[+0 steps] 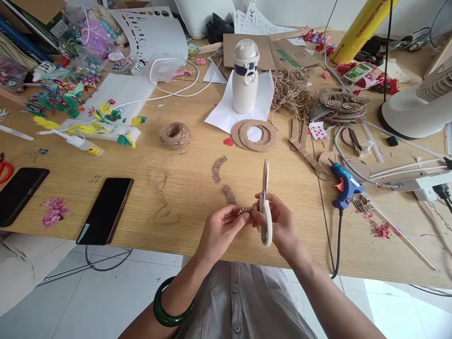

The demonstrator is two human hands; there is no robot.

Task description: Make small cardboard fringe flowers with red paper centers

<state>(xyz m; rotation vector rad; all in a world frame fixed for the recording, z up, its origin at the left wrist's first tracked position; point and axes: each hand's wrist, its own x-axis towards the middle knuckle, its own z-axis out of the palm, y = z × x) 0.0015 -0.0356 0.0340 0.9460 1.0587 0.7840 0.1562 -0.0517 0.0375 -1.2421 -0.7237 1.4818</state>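
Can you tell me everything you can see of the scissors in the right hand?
The scissors have long, narrow, pale blades that look closed or nearly so, with tips pointing up and away from the person. A cream plastic finger loop hangs below the pivot. The right hand grips them almost upright above the wooden table, fingers wrapped around the handles. Their lower blades sit right beside a small fan of corrugated cardboard pinched by the left hand; whether they touch it can't be told.

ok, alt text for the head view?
A left hand pinches a small fan of corrugated cardboard beside white-handled scissors held in the right hand, over a light wooden table. Nearby lie curved strips of brown cardboard, a ball of brown twine and a blue hot glue gun.
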